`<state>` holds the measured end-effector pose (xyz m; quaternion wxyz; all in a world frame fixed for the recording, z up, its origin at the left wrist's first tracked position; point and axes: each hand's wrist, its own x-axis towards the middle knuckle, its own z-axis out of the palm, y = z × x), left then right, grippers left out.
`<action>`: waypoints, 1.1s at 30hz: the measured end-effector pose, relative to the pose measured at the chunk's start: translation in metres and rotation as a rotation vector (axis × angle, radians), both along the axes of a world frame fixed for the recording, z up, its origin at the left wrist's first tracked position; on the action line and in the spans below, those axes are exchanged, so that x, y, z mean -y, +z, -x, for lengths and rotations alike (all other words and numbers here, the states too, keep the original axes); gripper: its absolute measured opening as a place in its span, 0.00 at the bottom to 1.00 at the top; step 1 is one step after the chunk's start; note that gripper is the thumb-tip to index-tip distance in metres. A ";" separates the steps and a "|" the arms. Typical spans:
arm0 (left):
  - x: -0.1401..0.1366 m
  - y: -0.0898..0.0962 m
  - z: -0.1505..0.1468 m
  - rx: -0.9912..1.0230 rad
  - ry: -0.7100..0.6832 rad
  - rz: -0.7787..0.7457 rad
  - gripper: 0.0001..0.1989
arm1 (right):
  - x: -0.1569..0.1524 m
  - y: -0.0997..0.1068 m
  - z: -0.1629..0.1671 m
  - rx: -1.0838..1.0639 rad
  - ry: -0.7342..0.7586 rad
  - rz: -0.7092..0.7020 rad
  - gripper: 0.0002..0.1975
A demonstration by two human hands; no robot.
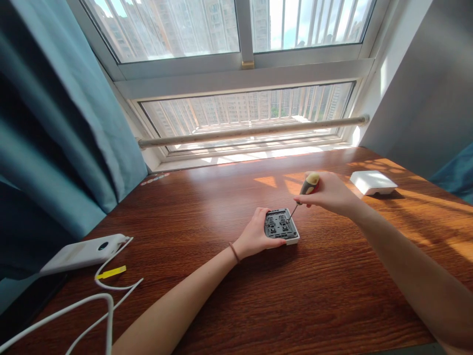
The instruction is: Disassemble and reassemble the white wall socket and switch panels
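A square wall switch [281,225], with a dark grey inner face and a white outer edge, lies face up on the wooden table. My left hand [255,236] grips it from the left, thumb along the near edge and fingers at the far left corner. In my right hand [327,192] is a screwdriver [309,184] with a yellow and dark handle. Its thin shaft slants down to the left, and the tip meets the right part of the switch's grey face. Whether the tip sits in a screw is too small to tell.
A white square box or cover [373,182] rests at the back right of the table [221,305]. On the left are a white power strip [86,254] and a white cable [107,315] with a yellow tag [112,272]. A blue curtain [66,108] hangs beside the window.
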<state>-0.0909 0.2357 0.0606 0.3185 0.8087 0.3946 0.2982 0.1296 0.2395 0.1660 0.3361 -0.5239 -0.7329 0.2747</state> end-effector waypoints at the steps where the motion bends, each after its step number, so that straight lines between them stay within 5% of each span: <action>1: 0.000 0.000 0.000 0.002 0.001 0.002 0.36 | 0.000 -0.003 0.003 0.056 -0.074 -0.102 0.10; 3: 0.000 0.000 0.000 0.011 0.001 0.007 0.36 | 0.000 -0.009 0.011 0.084 -0.171 -0.237 0.09; 5: 0.000 -0.001 -0.001 0.018 0.004 0.013 0.36 | 0.000 -0.013 0.016 -0.009 -0.149 -0.209 0.05; 9: 0.000 0.000 -0.001 0.017 0.004 0.021 0.36 | 0.002 -0.008 0.013 -0.243 0.056 0.096 0.19; 15: 0.001 0.004 -0.001 0.004 0.001 0.025 0.36 | 0.003 0.010 -0.006 -0.312 0.246 0.422 0.11; 18: 0.002 0.004 -0.001 0.007 0.005 0.027 0.36 | 0.003 0.005 -0.002 -0.135 0.097 0.274 0.07; 22: 0.001 0.003 -0.001 0.024 0.004 0.023 0.37 | 0.005 -0.011 0.016 0.077 -0.194 -0.204 0.09; 24: 0.001 0.002 -0.001 0.027 0.009 0.028 0.36 | 0.005 -0.016 0.024 0.022 -0.185 -0.280 0.06; 29: 0.001 0.001 -0.001 0.025 0.015 0.032 0.36 | 0.004 -0.010 0.020 -0.267 0.054 0.097 0.16; 33: 0.001 0.002 0.000 0.017 0.004 0.026 0.35 | 0.004 0.005 0.004 -0.353 0.222 0.400 0.15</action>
